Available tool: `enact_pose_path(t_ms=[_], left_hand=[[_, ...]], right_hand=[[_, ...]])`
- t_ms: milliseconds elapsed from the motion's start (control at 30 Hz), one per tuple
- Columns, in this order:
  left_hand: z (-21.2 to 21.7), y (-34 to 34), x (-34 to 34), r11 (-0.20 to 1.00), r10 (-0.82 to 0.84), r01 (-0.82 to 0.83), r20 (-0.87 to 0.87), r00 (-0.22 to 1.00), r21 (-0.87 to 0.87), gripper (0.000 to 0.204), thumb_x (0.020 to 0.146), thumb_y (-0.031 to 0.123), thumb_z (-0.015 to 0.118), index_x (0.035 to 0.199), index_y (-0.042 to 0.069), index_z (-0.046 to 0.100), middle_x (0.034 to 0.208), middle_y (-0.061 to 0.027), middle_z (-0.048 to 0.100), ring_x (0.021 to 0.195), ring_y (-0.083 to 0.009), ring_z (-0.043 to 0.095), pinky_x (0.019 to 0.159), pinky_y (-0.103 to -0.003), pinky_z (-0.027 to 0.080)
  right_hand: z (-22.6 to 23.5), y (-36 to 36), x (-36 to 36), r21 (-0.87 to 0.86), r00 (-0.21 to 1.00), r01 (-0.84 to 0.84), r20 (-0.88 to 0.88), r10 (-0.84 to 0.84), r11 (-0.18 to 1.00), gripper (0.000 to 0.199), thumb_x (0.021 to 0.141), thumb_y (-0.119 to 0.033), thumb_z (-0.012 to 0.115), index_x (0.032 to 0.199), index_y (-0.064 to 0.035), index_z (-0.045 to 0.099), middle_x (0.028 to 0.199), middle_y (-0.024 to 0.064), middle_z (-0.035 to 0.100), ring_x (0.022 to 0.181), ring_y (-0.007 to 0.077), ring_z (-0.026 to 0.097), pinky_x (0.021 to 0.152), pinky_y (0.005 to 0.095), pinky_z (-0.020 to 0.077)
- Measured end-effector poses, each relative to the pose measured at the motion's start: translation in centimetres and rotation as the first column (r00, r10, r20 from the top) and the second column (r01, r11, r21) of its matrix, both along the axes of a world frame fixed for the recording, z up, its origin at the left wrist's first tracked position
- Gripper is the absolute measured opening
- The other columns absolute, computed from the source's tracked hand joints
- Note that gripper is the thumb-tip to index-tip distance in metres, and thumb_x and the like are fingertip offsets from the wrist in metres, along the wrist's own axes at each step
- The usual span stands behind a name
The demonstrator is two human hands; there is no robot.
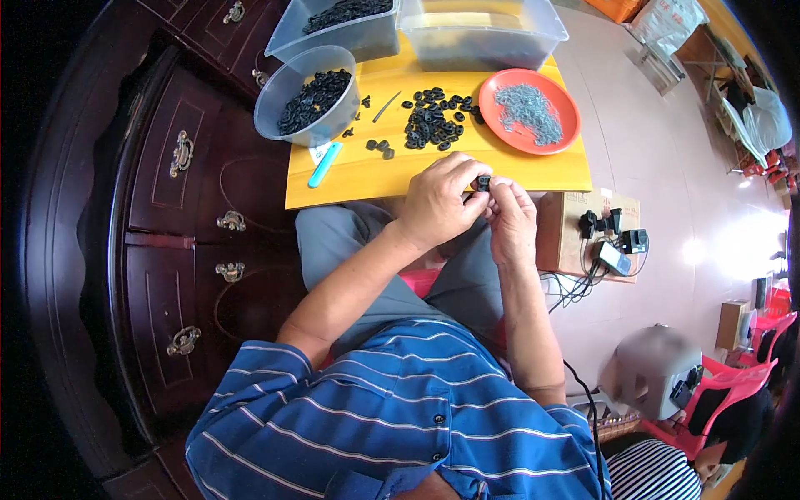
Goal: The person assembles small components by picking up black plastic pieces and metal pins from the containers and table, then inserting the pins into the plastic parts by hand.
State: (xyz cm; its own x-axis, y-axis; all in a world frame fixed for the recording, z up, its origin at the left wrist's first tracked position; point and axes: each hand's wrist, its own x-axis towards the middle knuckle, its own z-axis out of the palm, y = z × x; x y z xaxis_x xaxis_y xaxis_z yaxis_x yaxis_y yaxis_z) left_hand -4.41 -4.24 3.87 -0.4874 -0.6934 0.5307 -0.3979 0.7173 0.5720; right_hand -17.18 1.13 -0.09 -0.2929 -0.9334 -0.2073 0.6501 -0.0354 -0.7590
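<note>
My left hand [437, 202] and my right hand [512, 215] meet over my lap at the near edge of a yellow board [367, 171]. Between their fingertips they pinch a small black plastic part [483, 182]. A loose pile of the same black parts [433, 118] lies on the board just beyond my hands. To its right, an orange plate [562, 96] holds small grey metal pieces [528, 110].
A round clear tub of black parts [310, 96] stands at the board's left, with a blue pen-like tool [325, 163] beside it. Two clear bins [479, 29] sit at the back. Dark wooden drawers [179, 208] rise at left. A cardboard box with chargers [600, 233] is at right; another person sits lower right.
</note>
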Motion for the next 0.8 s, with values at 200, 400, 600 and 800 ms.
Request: enact_pose_path(t_ms=[200,400,600,800], left_hand=[[-0.1,-0.05,-0.11,1.0,-0.004,0.004,-0.025,1.0,0.017,0.029,0.074,0.004,0.076,0.101,0.005,0.066,0.097,-0.0113,0.067,0.087,-0.0301,0.068,0.076,-0.038,0.056],[0.0,-0.18,0.01,0.999,-0.008,0.009,-0.011,1.0,0.039,0.026,0.074,0.007,0.076,0.098,0.006,0.066,0.095,-0.0107,0.068,0.089,-0.0321,0.067,0.077,-0.041,0.055],[0.09,-0.38,0.08,0.999,-0.032,0.031,0.002,1.0,0.026,0.025,0.074,0.008,0.076,0.097,0.006,0.066,0.094,-0.0108,0.067,0.088,-0.0322,0.067,0.076,-0.041,0.055],[-0.02,-0.67,0.19,0.999,-0.039,0.039,0.012,0.999,-0.029,0.021,0.075,0.008,0.074,0.095,0.006,0.067,0.091,-0.0108,0.067,0.086,-0.0322,0.067,0.076,-0.041,0.054]], right_hand=[[-0.42,0.05,-0.2,-0.027,1.0,0.0,0.008,0.0,1.0,0.011,0.097,-0.013,0.063,0.098,-0.0046,0.069,0.085,-0.0021,0.065,0.07,0.0046,0.054,0.063,0.0199,0.0439],[-0.47,0.06,-0.2,-0.014,1.0,-0.007,0.014,0.007,1.0,0.01,0.097,-0.014,0.064,0.095,-0.0061,0.069,0.084,-0.0031,0.064,0.071,0.0044,0.055,0.064,0.0202,0.0457],[-0.63,0.08,-0.28,-0.014,1.0,-0.009,0.008,0.009,1.0,0.01,0.097,-0.015,0.065,0.093,-0.0073,0.069,0.082,-0.0036,0.063,0.07,0.0036,0.054,0.064,0.0202,0.0452],[-0.38,0.0,-0.03,-0.002,1.0,-0.001,-0.018,0.001,1.0,0.01,0.096,-0.015,0.065,0.093,-0.0071,0.069,0.083,-0.0034,0.064,0.07,0.0039,0.055,0.064,0.0197,0.0444]])
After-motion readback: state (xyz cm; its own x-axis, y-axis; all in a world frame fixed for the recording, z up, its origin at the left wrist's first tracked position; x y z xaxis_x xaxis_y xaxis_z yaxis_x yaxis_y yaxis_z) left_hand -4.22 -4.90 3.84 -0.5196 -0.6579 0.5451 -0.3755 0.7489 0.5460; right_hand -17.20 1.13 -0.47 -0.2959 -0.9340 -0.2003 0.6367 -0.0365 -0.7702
